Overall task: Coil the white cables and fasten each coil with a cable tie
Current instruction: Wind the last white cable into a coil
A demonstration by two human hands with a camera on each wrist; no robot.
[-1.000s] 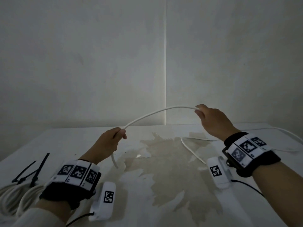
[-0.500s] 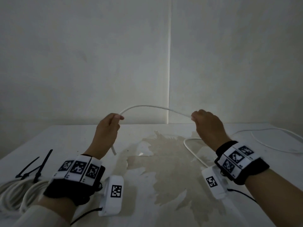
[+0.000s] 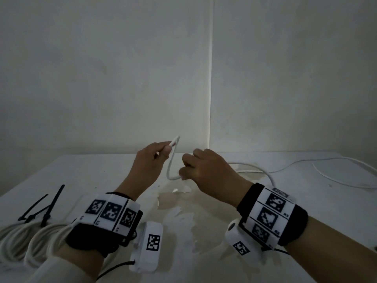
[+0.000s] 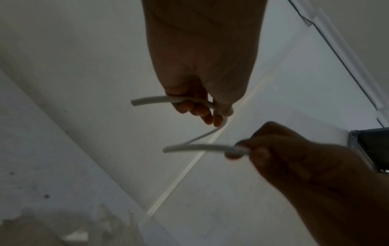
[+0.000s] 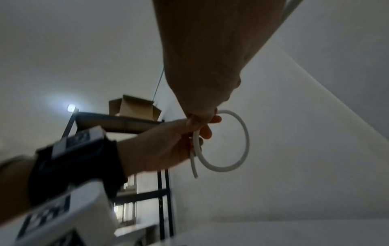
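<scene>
I see the white cable (image 3: 171,166) held in the air above the table (image 3: 98,172), bent into one small loop between my two hands. The left hand (image 3: 150,163) pinches it near its free end between thumb and curled fingers, and a short end sticks out past the fingertips. The right hand (image 3: 206,170), just beside it, grips the other side of the loop with fingers curled around the cable. In the right wrist view the loop (image 5: 229,141) looks almost like a full circle. From the right hand the cable goes down to the table and runs away to the right. At the left edge of the table lie already coiled white cables (image 3: 26,240), with black cable ties (image 3: 43,207) on them. A cardboard box (image 5: 134,107) stands open on a dark shelf; its contents are hidden from me.
</scene>
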